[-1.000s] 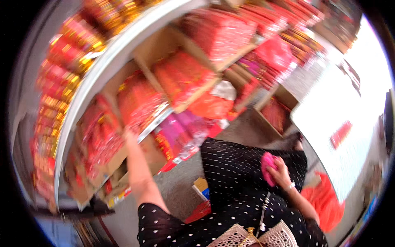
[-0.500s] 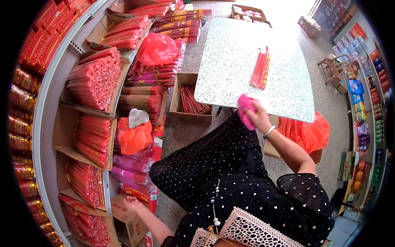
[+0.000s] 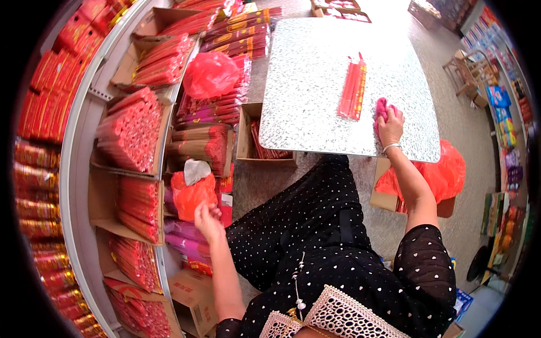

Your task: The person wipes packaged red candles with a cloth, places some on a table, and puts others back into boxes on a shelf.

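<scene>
Our right hand (image 3: 391,128) was closed over a bunched pink cloth (image 3: 381,107), which lay under its fingers; the step in hand looked like pressing it to the speckled tabletop (image 3: 315,127), towards the near right. We judged that a sideways move called for care around the clear-wrapped packet of red sticks (image 3: 351,90), left of the grip and slightly farther. Our left hand (image 3: 209,222), loosely open and seemingly empty, was by the orange-red plastic bag (image 3: 193,195).

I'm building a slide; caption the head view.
Right hand holding a crumpled pink cloth on a speckled white tabletop, near a long red packet.
</scene>
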The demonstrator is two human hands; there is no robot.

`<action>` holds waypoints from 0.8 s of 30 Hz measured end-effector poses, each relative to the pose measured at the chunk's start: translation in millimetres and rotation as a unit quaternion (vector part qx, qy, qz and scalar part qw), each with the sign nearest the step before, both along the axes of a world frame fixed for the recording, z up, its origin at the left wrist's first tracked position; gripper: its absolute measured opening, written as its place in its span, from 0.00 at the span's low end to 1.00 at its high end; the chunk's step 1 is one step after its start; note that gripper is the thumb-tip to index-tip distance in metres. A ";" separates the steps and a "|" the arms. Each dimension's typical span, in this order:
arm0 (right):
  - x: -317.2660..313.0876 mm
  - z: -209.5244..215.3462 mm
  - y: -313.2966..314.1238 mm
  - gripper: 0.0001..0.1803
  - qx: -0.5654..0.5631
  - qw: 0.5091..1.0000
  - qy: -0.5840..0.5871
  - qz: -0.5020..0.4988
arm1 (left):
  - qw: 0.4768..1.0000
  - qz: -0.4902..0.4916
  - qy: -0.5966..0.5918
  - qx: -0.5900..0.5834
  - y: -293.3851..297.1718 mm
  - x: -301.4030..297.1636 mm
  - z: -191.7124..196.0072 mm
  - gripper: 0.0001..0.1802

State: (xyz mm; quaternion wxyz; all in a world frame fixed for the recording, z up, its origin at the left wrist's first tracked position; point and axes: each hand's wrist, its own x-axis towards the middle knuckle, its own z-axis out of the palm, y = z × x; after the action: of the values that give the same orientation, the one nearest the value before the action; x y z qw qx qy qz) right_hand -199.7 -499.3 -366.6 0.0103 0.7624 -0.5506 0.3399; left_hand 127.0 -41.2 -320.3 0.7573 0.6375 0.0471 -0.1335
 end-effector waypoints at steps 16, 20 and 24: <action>-4.7 19.7 9.3 0.18 0.021 0.996 -0.072 0.054 | 0.765 -0.457 -0.351 0.288 -376.4 -112.2 -4.7 0.18; -6.9 16.8 8.0 0.19 0.035 0.995 -0.077 0.056 | 0.729 -0.445 -0.354 0.380 -404.9 -136.1 -12.7 0.24; -9.7 13.6 6.5 0.19 0.040 0.994 -0.088 0.056 | 0.701 -0.470 -0.320 0.432 -422.6 -150.2 -3.1 0.26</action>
State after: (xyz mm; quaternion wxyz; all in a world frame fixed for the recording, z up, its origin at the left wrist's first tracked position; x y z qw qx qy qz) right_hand -209.4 -492.8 -353.0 -0.0877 0.7593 -0.5186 0.3833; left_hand -23.2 -463.8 -323.4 0.2077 0.8384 -0.4508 -0.2253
